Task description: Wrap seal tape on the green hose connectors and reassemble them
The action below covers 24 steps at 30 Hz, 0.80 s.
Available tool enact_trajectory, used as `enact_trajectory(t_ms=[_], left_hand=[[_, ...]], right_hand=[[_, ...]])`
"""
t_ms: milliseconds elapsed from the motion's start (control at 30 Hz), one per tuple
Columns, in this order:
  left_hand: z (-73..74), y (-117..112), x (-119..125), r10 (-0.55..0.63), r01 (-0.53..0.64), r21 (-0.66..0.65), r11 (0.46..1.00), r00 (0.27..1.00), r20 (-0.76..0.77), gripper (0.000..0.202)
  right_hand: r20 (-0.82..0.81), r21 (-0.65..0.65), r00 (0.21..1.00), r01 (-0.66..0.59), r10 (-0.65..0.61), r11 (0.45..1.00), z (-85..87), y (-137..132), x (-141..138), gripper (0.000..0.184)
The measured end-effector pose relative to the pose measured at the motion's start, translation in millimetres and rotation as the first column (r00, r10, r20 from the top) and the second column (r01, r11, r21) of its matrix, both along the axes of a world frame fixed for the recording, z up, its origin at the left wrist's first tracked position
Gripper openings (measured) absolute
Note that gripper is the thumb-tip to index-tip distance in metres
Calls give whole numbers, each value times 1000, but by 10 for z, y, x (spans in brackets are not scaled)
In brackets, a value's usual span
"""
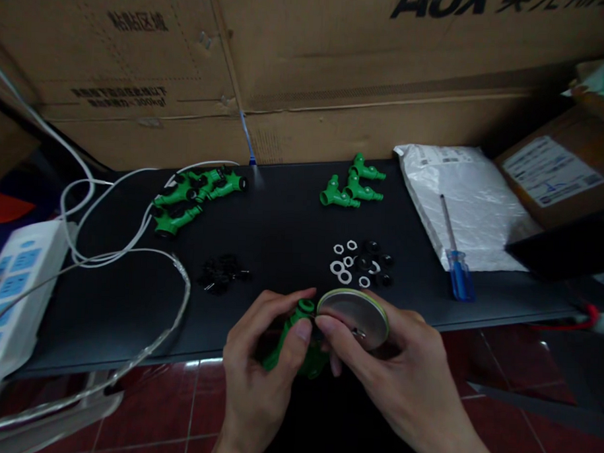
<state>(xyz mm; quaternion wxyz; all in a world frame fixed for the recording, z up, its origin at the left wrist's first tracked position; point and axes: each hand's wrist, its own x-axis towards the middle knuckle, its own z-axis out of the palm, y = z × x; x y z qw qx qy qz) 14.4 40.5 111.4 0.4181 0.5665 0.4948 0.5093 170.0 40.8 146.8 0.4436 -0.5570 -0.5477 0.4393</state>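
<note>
My left hand [262,364] is closed around a green plastic Y-shaped hose connector [289,328], its ringed end pointing up and away. Between the fingers of my right hand [401,362] is a round grey metal disc with a yellow-green rim [354,314], tilted beside the connector. A small shiny piece [358,334] shows on the disc's face, too small to name. The right thumb and fingertips meet close to the connector's end; whether they pinch something small there is hidden. Just beyond lie white rings [344,277] and black round caps [372,247].
Several green connectors with black ends [178,215] lie at the back left, and three plain green ones [355,189] at the back right. Small black parts [224,273], a blue screwdriver [459,275], a white package [461,205], a power strip [15,296] and cables surround them.
</note>
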Motion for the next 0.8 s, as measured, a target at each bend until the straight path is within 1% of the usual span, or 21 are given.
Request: enact_trajectory(t_ms=[133, 267, 533, 667, 733, 800], left_hand=[[-32, -43, 27, 11, 3, -117, 993, 992, 125, 17], [-64, -56, 27, 6, 36, -191, 981, 976, 217, 19], [-86, -21, 42, 39, 29, -260, 965, 967, 251, 22], [-109, 17, 38, 141, -38, -341, 939, 948, 284, 29], [-126, 52, 36, 209, -71, -404, 912, 928, 308, 34], [-149, 98, 47, 253, -81, -454, 887, 908, 333, 38]], right_hand=[[-95, -22, 995, 32, -34, 999, -17, 4, -50, 11], [-98, -18, 994, 55, -56, 998, -64, -22, -77, 11], [-42, 6, 998, 52, -51, 999, -87, -42, -85, 14], [14, 22, 999, 37, -37, 999, -118, -31, 1, 13], [7, -11, 1000, 29, -29, 1000, -155, -40, 87, 13], [-57, -79, 998, -8, 4, 997, -206, -54, 162, 8]])
